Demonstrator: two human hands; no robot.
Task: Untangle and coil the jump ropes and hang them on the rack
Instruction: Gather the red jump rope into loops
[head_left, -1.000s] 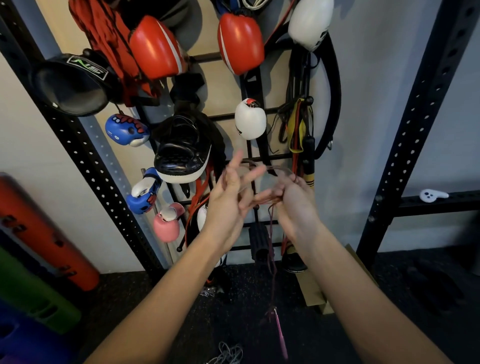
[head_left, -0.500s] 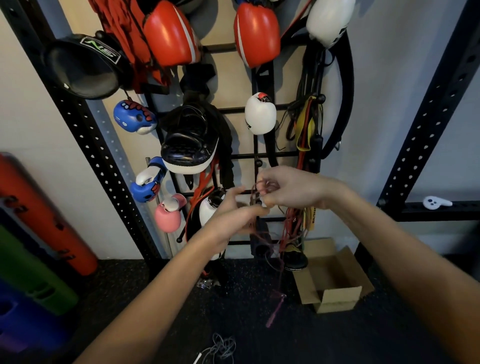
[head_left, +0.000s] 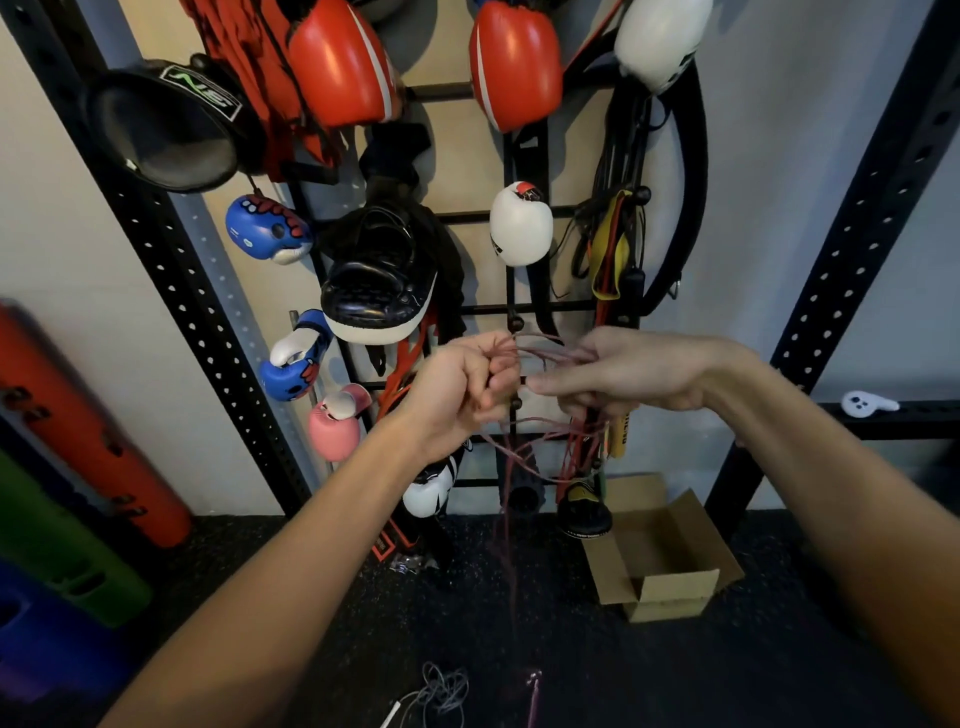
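While both hands are raised before its lower bars, the black wall rack (head_left: 514, 309) is seen hung with boxing gloves (head_left: 519, 62) and pads. An open cardboard box (head_left: 660, 561) is set on the dark floor (head_left: 457, 613) at its foot. The left hand (head_left: 462, 389) is closed in a fist round several strands of the thin pink jump rope (head_left: 543, 354). The right hand (head_left: 623, 374) is laid against the same strands with fingers nearly straight; whether they are pinched cannot be told. Loops are hung beneath both hands, and the rope is trailed down to its pink handle (head_left: 534, 696) on the floor. A grey cord (head_left: 441, 691) is left tangled just beside it.
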